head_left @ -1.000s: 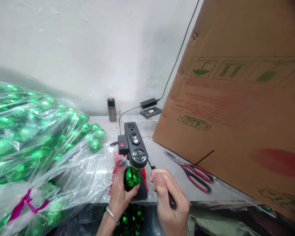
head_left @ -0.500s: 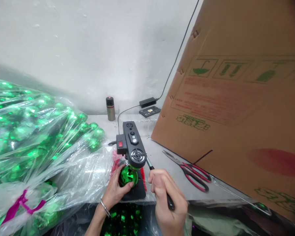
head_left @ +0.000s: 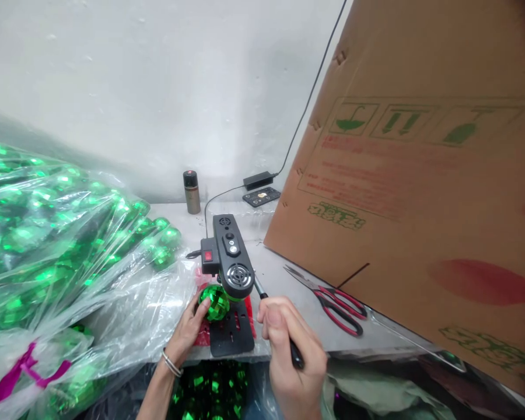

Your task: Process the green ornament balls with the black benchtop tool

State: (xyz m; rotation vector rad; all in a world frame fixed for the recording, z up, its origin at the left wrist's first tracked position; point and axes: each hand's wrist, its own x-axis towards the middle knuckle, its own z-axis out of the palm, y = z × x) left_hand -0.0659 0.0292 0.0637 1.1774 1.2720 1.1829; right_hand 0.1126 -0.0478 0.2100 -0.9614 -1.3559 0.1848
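Note:
A shiny green mirrored ball (head_left: 215, 303) is held in my left hand (head_left: 190, 324), thumb across its near side and the other fingers mostly hidden behind it. It sits just left of the round front end of a black press-like machine (head_left: 233, 254), above its slotted black base plate (head_left: 233, 335). My right hand (head_left: 291, 350) is closed around the black-handled metal lever (head_left: 261, 289) on the machine's right side. A red switch (head_left: 208, 255) shows on the small black box at the machine's left.
Clear plastic bags of green balls (head_left: 48, 233) fill the left. Red-handled scissors (head_left: 339, 306) lie right of the machine, beside a leaning cardboard box (head_left: 402, 192). A spray can (head_left: 191, 192), a power adapter (head_left: 259, 179) and a dark phone-like slab (head_left: 261, 196) stand behind. More green balls (head_left: 210, 391) lie below the table edge.
My left hand has drawn the green ball left, out from under the machine's front end, baring the base plate. My right hand stays on the lever. The whole view has shifted slightly.

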